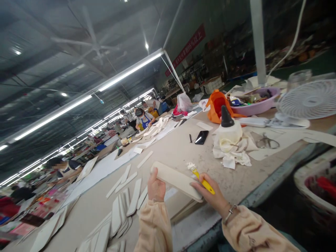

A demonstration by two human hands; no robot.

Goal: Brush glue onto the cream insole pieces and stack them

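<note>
A crumpled cloth (233, 154) is hiding the lower part of the black-nozzled bottle (227, 117). Right of the bottle, the picture's edge is cutting off the white fan (315, 99) and, nearer than the bottle, a basket (311, 203) whose contents are mostly sinking into shadow. Behind the bottle, small items (243, 100) are blurring together in the purple basin (258, 109). Left of the bottle, a pale panel (174, 180) is covering most fingers of the left hand (156, 185), and the right hand (215, 196) is concealing part of the yellow brush (209, 187). Farther left of the bottle, the bottom edge is cropping pale pieces (99, 232), while beyond the bottle distant people (127, 117) and some lettering on a red banner (187, 49) are blurring
</note>
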